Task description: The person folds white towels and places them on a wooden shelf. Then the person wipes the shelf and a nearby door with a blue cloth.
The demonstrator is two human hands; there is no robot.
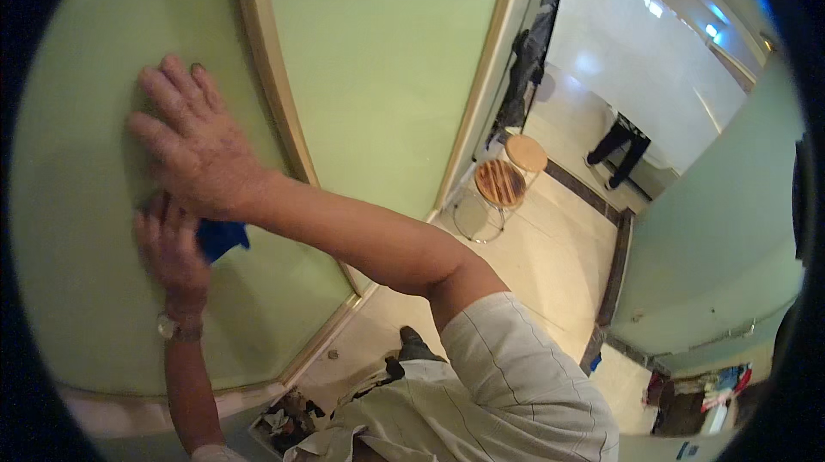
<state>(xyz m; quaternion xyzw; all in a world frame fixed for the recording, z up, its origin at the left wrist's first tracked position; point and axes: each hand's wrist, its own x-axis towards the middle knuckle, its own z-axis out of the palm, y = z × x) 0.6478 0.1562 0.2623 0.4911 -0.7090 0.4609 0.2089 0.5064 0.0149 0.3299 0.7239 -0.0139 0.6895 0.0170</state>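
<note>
Against the pale green wall panel [84,256] in front of me, my right hand [200,152] lies with its fingers spread, on the upper left of the view. Just below it is my left hand [173,246], with a watch on the wrist, also up at the panel; its fingertips are partly hidden under my right hand. A piece of blue material [219,239] sticks out between the two hands, beside my left thumb. Whether my left hand grips it is not plain. A tan trim strip [283,81] runs along the panel's right edge.
Two round stools [499,183] stand on the tiled floor near the corner. Another person's legs [619,146] show beyond the doorway. A box of scraps [287,423] sits low by the wall. At the lower right are a brown box [683,407] and a small blue scrap [595,362].
</note>
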